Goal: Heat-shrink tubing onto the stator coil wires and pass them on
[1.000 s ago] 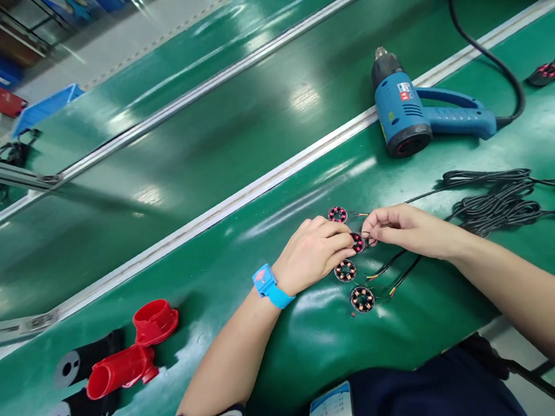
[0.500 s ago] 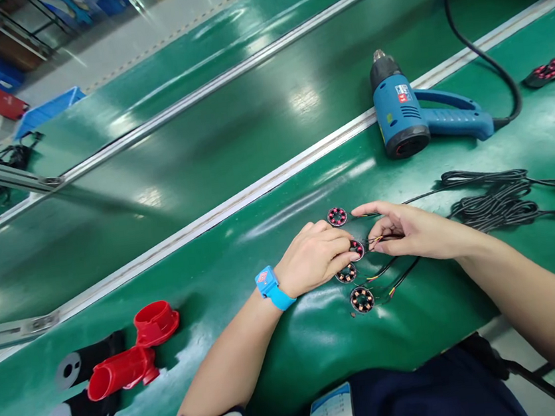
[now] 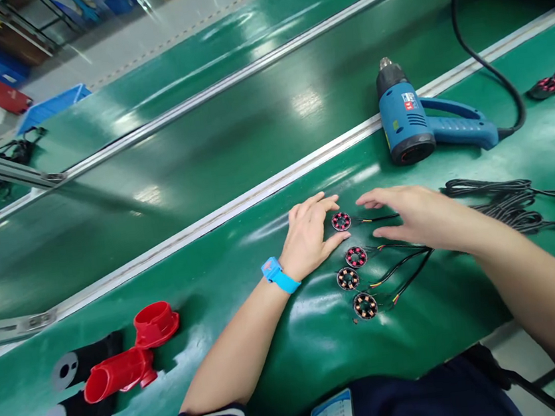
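Several small round motor stators with copper windings lie in a row on the green bench, each trailing thin wires to the right. The farthest stator (image 3: 341,221) sits between my two hands. My left hand (image 3: 310,234), with a blue wristband, is open, its fingers stretched out beside that stator. Just right of it my right hand (image 3: 409,216) is open too, palm down over the stator's wires (image 3: 381,218), holding nothing. The other stators (image 3: 356,256) (image 3: 348,279) (image 3: 365,305) lie free nearer to me.
A blue heat gun (image 3: 411,127) with a black cord lies at the back right. Coiled black cables (image 3: 507,202) rest to the right. Red plastic housings (image 3: 125,365) and black cylinders (image 3: 72,391) lie at the near left. A metal rail (image 3: 237,202) borders the conveyor belt.
Both hands let go of the second stator and its wires, opened and moved up to the farthest stator. The released stator now lies on the bench.
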The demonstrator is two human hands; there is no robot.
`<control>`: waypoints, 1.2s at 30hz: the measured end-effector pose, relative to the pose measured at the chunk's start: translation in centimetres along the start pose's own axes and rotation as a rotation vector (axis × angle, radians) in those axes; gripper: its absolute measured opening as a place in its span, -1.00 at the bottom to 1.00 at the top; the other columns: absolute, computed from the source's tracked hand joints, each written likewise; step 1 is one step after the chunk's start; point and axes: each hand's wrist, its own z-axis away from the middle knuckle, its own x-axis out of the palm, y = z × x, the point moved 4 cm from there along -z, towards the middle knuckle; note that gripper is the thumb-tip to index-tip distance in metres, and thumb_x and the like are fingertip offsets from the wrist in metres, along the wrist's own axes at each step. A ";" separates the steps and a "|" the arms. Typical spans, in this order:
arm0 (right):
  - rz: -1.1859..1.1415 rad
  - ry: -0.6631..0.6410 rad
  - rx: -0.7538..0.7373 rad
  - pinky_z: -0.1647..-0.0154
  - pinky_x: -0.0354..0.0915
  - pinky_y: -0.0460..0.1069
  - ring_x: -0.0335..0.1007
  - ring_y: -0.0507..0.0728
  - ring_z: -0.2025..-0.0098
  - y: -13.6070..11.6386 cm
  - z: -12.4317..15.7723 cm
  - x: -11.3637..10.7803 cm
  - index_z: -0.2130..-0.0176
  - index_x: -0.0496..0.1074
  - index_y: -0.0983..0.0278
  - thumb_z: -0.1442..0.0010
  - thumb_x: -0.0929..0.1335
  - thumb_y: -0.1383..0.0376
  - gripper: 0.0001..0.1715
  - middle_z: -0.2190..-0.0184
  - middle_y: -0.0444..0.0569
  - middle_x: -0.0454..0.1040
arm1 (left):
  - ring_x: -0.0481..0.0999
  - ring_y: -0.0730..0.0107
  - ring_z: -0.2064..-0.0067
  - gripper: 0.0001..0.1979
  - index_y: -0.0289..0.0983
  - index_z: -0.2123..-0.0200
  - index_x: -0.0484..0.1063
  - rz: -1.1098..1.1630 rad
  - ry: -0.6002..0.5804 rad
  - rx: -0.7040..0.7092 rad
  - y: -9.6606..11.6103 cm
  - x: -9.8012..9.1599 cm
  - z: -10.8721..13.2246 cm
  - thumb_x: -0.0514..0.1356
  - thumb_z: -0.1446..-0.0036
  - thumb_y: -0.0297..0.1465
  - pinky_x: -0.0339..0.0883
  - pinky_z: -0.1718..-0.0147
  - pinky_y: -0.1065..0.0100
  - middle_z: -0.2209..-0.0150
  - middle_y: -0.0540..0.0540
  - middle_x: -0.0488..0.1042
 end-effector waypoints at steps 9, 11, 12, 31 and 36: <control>-0.236 0.010 0.080 0.44 0.16 -0.06 0.23 0.05 0.47 0.4 -1.2 3.4 0.11 0.46 0.25 -0.21 0.39 0.08 -0.65 0.34 -0.10 0.42 | 0.42 0.12 -0.10 -0.64 -0.23 0.00 0.32 -0.064 0.067 0.027 0.2 -0.1 0.5 0.30 -0.22 -0.27 0.14 -0.11 0.06 0.03 -0.13 0.51; -0.291 -0.025 0.121 0.49 0.09 -0.06 0.19 0.06 0.50 0.5 -1.1 3.1 0.16 0.47 0.25 -0.27 0.34 -0.01 -0.61 0.47 -0.14 0.35 | 0.43 0.15 -0.05 -0.67 -0.23 0.01 0.32 -0.077 0.090 0.052 0.5 -0.4 0.6 0.29 -0.23 -0.27 0.14 -0.09 0.08 0.06 -0.12 0.52; -0.323 -0.038 0.142 0.49 0.08 -0.06 0.19 0.06 0.50 0.5 -1.1 3.0 0.17 0.47 0.25 -0.30 0.30 -0.03 -0.58 0.49 -0.15 0.34 | 0.44 0.17 -0.03 -0.67 -0.23 0.01 0.31 -0.075 0.100 0.064 0.7 -0.5 0.6 0.29 -0.24 -0.27 0.14 -0.08 0.09 0.06 -0.11 0.52; -0.467 -0.039 0.137 0.42 0.20 -0.07 0.30 0.06 0.44 0.2 -0.7 3.9 -0.13 0.38 0.21 -0.25 0.38 0.01 -0.45 0.34 -0.13 0.44 | 0.45 0.18 -0.13 -0.29 -0.20 -0.08 0.18 0.105 0.003 -0.122 -0.2 -0.6 0.9 0.49 0.02 -0.27 0.12 -0.12 0.14 0.02 -0.06 0.56; -0.310 0.049 0.127 0.47 0.11 -0.07 0.20 0.03 0.51 0.2 -0.8 4.6 -0.07 0.47 0.15 -0.27 0.35 0.04 -0.56 0.41 -0.18 0.38 | 0.54 0.23 -0.02 -0.45 -0.20 -0.03 0.27 0.055 0.090 -0.126 -0.2 -0.9 1.3 0.45 -0.06 -0.26 0.17 -0.05 0.19 0.15 -0.01 0.62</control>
